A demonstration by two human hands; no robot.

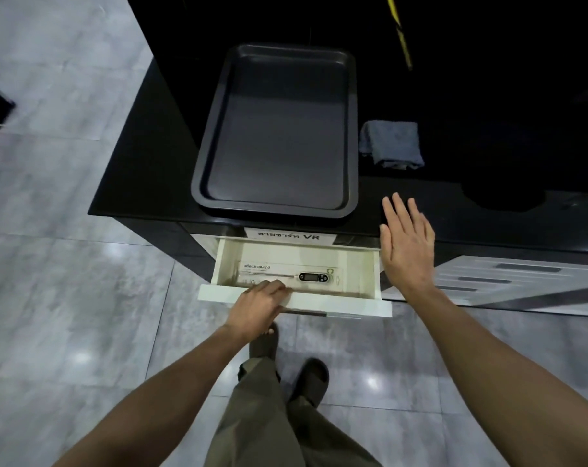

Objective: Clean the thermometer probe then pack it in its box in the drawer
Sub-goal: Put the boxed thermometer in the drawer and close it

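A white drawer [370, 299] stands pulled open under the black counter. Inside lies a clear thermometer box [279, 268], holding the thermometer [313, 277] with its black display body to the right and thin metal probe pointing left. My left hand [262, 303] grips the drawer's front edge, fingers curled over it into the drawer. Held flat with fingers apart, my right hand [407, 246] hovers just right of the drawer at the counter edge and holds nothing. A folded grey cloth [392, 143] lies on the counter, right of the tray.
A dark baking tray [215, 129] sits on the black counter [151, 156] right above the drawer. A white label [289, 236] is stuck on the cabinet front. My feet in dark sandals [314, 375] stand on grey floor tiles below the drawer.
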